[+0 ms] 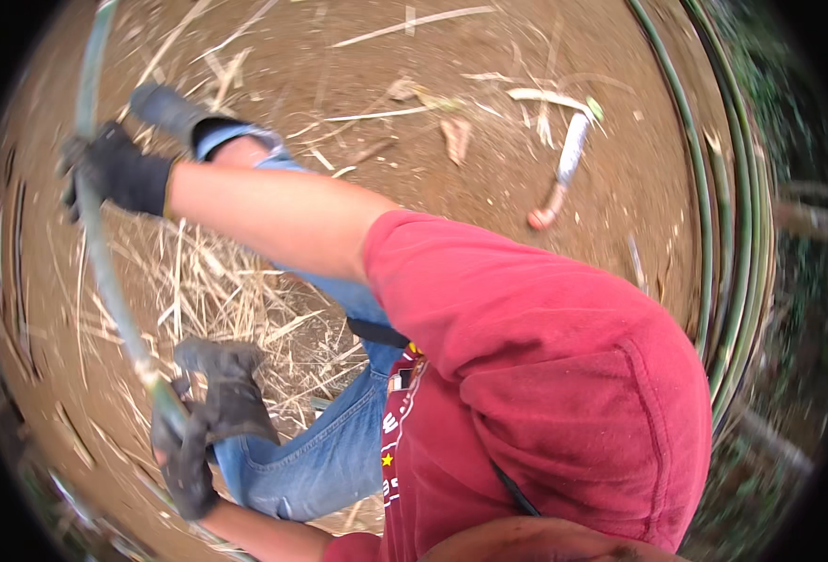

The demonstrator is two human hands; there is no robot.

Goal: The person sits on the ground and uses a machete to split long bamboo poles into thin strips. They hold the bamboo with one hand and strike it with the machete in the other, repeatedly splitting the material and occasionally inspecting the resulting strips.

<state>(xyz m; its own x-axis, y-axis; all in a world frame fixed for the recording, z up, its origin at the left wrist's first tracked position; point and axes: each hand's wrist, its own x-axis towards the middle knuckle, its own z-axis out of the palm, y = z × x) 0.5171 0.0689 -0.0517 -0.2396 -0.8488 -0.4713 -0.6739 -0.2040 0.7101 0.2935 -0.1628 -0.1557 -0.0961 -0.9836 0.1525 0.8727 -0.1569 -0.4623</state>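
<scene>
A long green bamboo pole (pixel 109 281) runs down the left side of the head view, with a pale joint near its lower part. My right hand (pixel 123 170), in a dark work glove, is wrapped round the pole's upper part with the arm stretched out. Lower down, my left hand (pixel 187 466), also gloved, grips the pole beside my boot (pixel 231 379). The pole passes close by both of my boots. Some finger detail is smeared by motion.
Pale split strips (pixel 217 281) litter the brown dirt between and around my legs. A blade with a silvery side and reddish handle (pixel 550 208) lies on the ground at the upper right. Several long green poles (pixel 737 187) lie along the right edge, with green plants (pixel 798 122) beyond.
</scene>
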